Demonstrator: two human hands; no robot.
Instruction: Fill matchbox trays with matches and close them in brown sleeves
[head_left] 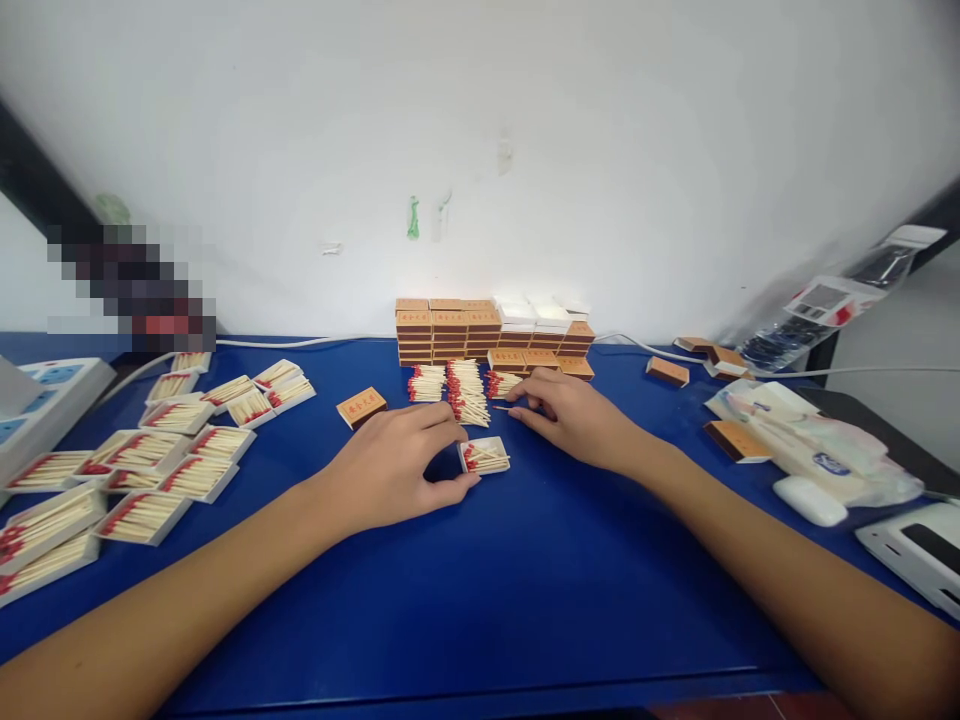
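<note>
My left hand (401, 455) holds a small white matchbox tray (498, 467) at its left end, index finger at the back corner and thumb at the front. A few red-headed matches lie in that tray. Just behind it, my right hand (566, 410) has its fingertips pinched on a match (501, 408), whose end points left. Loose matches lie in piles between and beyond the hands: a left pile (427, 383), a larger middle pile (466, 390) and a right pile (501, 384) partly behind my right fingers. A closed orange matchbox (361, 407) rests by my left knuckles.
Stacked matchboxes (450, 335) and white trays (551, 315) stand against the wall. Several match-filled trays (146, 515) cover the left side near a power strip (56, 400). At right are loose matchboxes (739, 440), a tissue pack (817, 460), a plastic bottle (840, 300) and a white device (919, 550).
</note>
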